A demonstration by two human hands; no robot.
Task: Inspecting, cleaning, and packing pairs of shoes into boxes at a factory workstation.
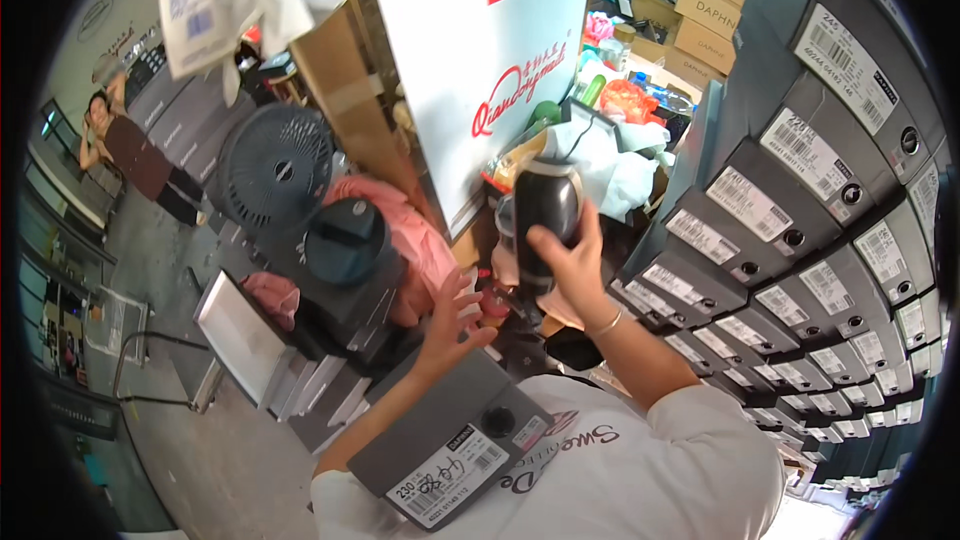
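My right hand grips a glossy black rounded object with a pale band round its far end. Its exact kind is unclear from here. My left hand has its fingers apart and nothing in them. Across my left forearm, against my shirt, rests a grey shoe box with a white label on its end. Beyond the left hand lies pink cloth, beside a dark round-lidded container.
Stacked grey shoe boxes fill the right side. A tall white sign board stands ahead, with plastic bags and clutter beside it. A black fan and an upright pale panel are at left. Another person stands farther back.
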